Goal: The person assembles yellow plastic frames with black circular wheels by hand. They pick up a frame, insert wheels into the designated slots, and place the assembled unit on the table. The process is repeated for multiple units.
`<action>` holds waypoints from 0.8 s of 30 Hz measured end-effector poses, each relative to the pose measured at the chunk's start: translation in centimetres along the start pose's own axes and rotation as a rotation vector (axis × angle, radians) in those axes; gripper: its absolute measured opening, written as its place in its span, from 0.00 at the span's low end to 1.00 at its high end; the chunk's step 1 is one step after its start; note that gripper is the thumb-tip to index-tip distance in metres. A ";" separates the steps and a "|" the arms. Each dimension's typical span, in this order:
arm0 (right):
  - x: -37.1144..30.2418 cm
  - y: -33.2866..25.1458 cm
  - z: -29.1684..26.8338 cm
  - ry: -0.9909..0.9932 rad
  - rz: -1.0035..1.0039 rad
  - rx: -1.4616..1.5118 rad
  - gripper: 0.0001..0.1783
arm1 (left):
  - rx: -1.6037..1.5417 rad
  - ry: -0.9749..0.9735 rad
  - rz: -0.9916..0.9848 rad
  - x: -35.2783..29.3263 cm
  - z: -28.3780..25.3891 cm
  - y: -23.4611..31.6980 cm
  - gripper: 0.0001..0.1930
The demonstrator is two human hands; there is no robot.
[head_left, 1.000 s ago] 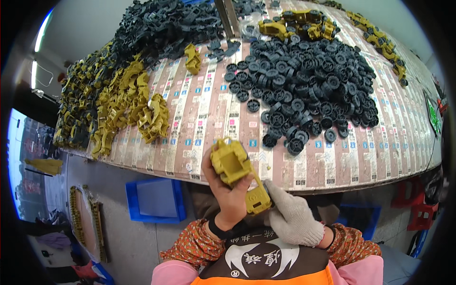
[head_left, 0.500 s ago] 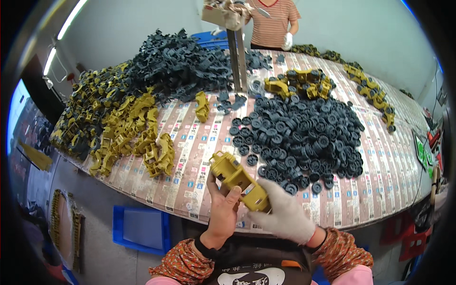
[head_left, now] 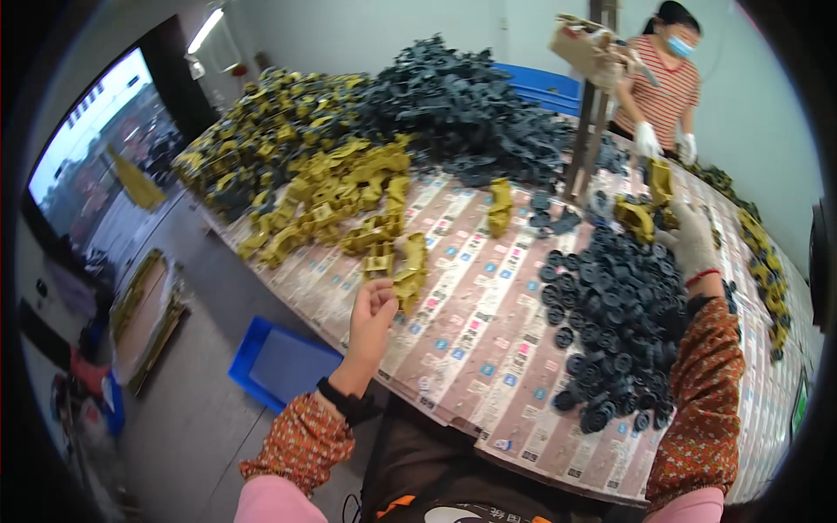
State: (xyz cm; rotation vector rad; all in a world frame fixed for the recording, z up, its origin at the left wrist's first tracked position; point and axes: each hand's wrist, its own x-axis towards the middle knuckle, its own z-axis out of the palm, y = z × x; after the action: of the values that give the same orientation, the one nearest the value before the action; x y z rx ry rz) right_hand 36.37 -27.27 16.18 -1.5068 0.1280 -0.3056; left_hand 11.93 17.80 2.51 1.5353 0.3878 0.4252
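Reaching wide apart, grips unclear: bare left hand (head_left: 372, 321), white-gloved right hand (head_left: 691, 242) by moulded yellow plastic shells (head_left: 410, 272); room between along pink-striped tabletop's edge (head_left: 514, 443).

The toy vehicle bodies (head_left: 336, 196) are mustard yellow, the heaped parts (head_left: 462, 113) dark slate blue, the wheels (head_left: 617, 301) near-black. Brownish-pink and white stripes, dotted with blue and pink squares, cover the tabletop (head_left: 462, 327). The right hand (head_left: 695, 244) is gloved in off-white. The 2 sleeve covers (head_left: 704, 383) carry orange-red floral print. The bin (head_left: 247, 353) is bright blue; a co-worker's shirt (head_left: 660, 100) is red-and-white striped.
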 end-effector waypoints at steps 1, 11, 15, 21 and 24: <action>0.8 0.6 0.1 -0.089 0.021 -0.006 0.22 | 0.036 0.037 0.045 1.2 -1.3 0.0 0.18; -12.6 0.5 -1.2 -0.399 0.012 -0.424 0.29 | 0.950 0.006 0.172 11.8 0.0 -0.7 0.22; -18.3 1.5 -4.8 -0.461 -0.167 -0.581 0.22 | 1.299 -0.037 0.246 10.9 3.6 -0.2 0.21; -24.7 2.4 -8.4 -0.497 -0.378 -0.862 0.10 | 1.217 -0.310 0.520 4.6 6.3 -0.4 0.15; -26.3 4.0 -9.4 -0.447 -0.401 -0.929 0.08 | 1.070 -0.373 0.469 1.5 7.0 0.2 0.15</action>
State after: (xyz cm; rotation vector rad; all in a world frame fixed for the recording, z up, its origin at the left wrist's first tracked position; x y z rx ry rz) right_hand 9.23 -28.87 8.83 -2.4898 -0.4570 -0.2236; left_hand 16.72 12.50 2.73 2.7177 -0.0930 0.2754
